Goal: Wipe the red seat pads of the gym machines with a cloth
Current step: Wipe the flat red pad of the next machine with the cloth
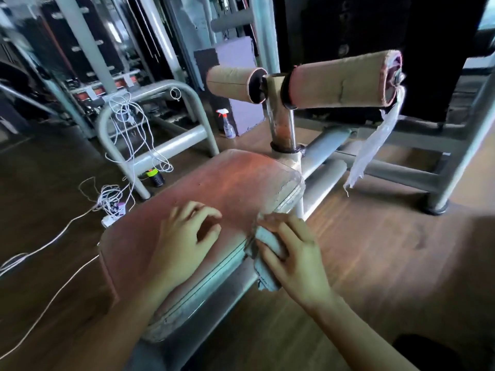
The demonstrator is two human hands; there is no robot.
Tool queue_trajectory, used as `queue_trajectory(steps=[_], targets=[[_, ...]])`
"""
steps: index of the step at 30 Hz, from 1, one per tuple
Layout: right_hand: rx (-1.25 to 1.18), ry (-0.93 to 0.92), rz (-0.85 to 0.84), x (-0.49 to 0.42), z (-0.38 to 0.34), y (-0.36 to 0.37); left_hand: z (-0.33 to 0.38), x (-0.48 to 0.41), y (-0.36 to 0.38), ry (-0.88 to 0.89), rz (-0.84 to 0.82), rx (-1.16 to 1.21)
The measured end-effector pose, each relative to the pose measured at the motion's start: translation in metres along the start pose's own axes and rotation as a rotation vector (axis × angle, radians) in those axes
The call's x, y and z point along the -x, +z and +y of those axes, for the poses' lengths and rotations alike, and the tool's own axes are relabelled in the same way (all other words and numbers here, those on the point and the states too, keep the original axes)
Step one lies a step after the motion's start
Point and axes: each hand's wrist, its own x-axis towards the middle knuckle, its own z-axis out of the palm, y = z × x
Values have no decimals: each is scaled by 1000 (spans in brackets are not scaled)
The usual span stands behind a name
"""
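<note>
A worn red seat pad (214, 183) fills the middle. The left hand (187, 236) rests on top of the pad, grip loose, fingers half curled, holding nothing. The right hand (292, 250) curls its grip around a folded grey cloth (265, 275), pressed against the pad's right edge. A spray bottle (227, 124) stands on the floor beyond the pad.

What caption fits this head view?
Right hand holds grey cloth against the red seat pad, at its edge; left hand rests on top.
</note>
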Motion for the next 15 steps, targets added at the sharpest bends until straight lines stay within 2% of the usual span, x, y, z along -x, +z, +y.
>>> queue_trajectory(steps=[4, 9, 11, 15], targets=[[-25, 100, 120, -19, 31, -7, 5, 1, 1, 6, -28, -59], [-80, 429, 404, -37, 48, 0, 8, 2, 2, -1, -38, -45], [-114, 358, 363, -14, 27, 14, 9, 2, 2, -9, -35, -42], [-19, -55, 93, 15, 19, 16, 9, 3, 1, -20, -31, 6]])
